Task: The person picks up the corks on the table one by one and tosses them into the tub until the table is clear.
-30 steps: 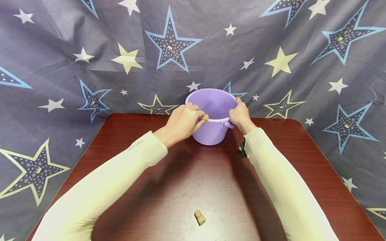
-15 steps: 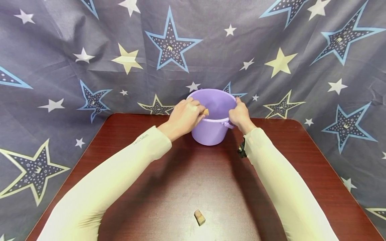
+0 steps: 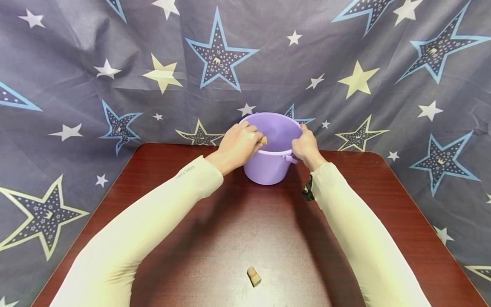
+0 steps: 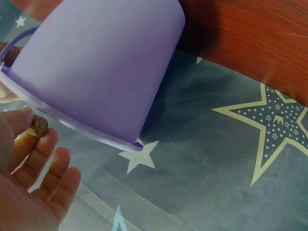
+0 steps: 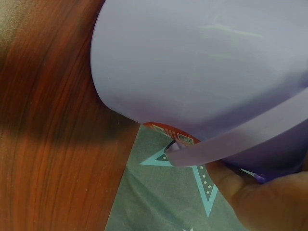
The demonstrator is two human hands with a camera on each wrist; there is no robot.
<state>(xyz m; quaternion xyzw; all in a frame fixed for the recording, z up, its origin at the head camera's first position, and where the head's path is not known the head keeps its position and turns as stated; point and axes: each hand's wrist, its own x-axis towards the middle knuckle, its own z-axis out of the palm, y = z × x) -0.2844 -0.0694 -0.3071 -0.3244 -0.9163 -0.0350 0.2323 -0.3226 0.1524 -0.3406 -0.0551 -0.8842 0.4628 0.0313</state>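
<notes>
A purple bucket (image 3: pixel 266 168) stands near the far edge of the table. My left hand (image 3: pixel 239 146) is at the bucket's left front rim, pinching a small cork (image 3: pixel 263 140) over the opening. In the left wrist view the thumb and index finger hold that cork (image 4: pixel 40 126) by its sides, with the other fingers spread loosely. My right hand (image 3: pixel 305 147) grips the bucket's rim on the right. The bucket's handle (image 5: pixel 250 134) hangs down along its side in the right wrist view. The bottom inside the bucket is hidden.
A second cork (image 3: pixel 253 276) lies on the dark red table (image 3: pixel 215 256), toward the near edge. Behind the table hangs a grey cloth (image 3: pixel 276 64) printed with stars, close to the bucket's back.
My left hand has shifted slightly right and farther over the rim with its cork. The right hand, the bucket and the cork on the table stay put.
</notes>
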